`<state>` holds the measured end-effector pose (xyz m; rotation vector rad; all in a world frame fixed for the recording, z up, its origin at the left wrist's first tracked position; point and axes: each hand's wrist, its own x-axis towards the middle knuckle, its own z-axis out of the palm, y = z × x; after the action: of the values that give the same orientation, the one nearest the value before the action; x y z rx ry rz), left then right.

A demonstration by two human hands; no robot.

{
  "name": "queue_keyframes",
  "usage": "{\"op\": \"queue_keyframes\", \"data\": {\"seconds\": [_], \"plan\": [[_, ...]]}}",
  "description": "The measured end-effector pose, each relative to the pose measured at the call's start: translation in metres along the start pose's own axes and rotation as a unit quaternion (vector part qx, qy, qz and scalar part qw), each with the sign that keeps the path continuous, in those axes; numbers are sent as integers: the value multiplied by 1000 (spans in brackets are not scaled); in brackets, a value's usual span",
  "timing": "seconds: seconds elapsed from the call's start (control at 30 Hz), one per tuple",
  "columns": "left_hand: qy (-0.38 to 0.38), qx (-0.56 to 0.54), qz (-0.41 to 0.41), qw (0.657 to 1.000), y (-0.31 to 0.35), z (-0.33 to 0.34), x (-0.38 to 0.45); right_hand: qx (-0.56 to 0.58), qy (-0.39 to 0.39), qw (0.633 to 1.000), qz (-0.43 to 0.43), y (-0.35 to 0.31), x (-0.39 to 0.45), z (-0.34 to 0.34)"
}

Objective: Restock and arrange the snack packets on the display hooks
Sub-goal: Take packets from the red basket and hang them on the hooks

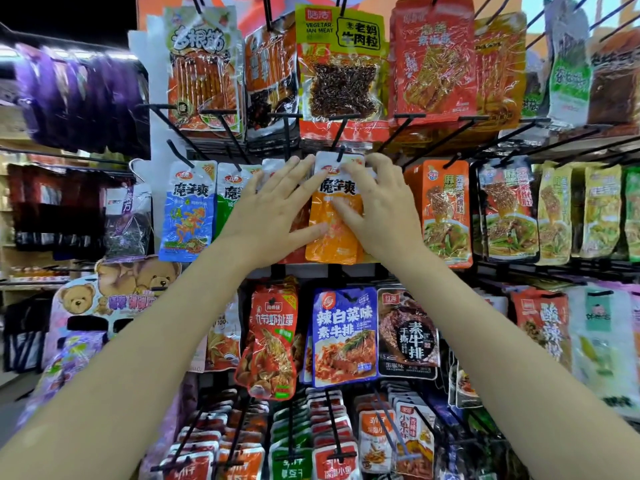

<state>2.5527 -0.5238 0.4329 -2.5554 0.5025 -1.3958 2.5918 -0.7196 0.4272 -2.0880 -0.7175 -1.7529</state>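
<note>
Orange snack packet [334,223]: white top, dark characters, glossy orange lower half; hangs upright on black display hook [341,152] through top hole, frame centre. Partly covered by fingers from both sides. Blue packet [187,211] at its 9 o'clock, same white top, hangs upright on own hook. Green packet [230,195] between blue and orange, mostly hidden. Red packet [299,220] just beside orange one's left edge, only a sliver visible.

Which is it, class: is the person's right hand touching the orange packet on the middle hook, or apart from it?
Touching. In the head view, the right hand lies on the orange packet, its fingers spread flat across the front.
</note>
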Motion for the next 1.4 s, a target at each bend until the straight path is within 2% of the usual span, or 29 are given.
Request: {"op": "queue_keyframes", "data": {"seconds": [0.13,0.23,0.33,0.43,0.5,0.63,0.7,0.8,0.9,0.97,1.13,1.27,1.33,1.4], "plan": [[-30,18,-1,999,-4,9,0,-100,-79,992,6,-3,-13,9],[-36,39,-5,999,-7,18,2,-113,-154,981,20,-2,-14,15],[-33,62,-9,997,-8,24,3,-140,-188,972,34,-3,-11,23],[-26,49,-5,998,-8,23,3,-143,-203,968,35,-6,-9,20],[-21,-1,-4,1000,-10,16,0,-115,-208,971,38,-7,-8,10],[49,-101,-24,993,-3,-4,-20,23,-134,991,15,-17,-26,-20],[108,-124,-3,986,16,-10,-34,83,-81,993,-2,-20,-47,-43],[181,-194,40,963,69,-5,-54,96,-41,995,3,-11,-99,-83],[189,-283,76,937,140,27,-76,55,-65,994,62,17,-174,-128],[146,-345,101,922,199,60,-95,8,-110,984,137,44,-232,-156],[-52,-457,175,871,368,142,-156,-96,-215,912,336,116,-396,-232],[-227,-481,233,814,490,200,-217,-129,-319,785,515,154,-530,-289],[-317,-472,247,785,538,223,-250,-129,-357,725,574,160,-580,-313],[-371,-456,265,764,571,240,-281,-127,-413,648,627,160,-626,-329]]}}
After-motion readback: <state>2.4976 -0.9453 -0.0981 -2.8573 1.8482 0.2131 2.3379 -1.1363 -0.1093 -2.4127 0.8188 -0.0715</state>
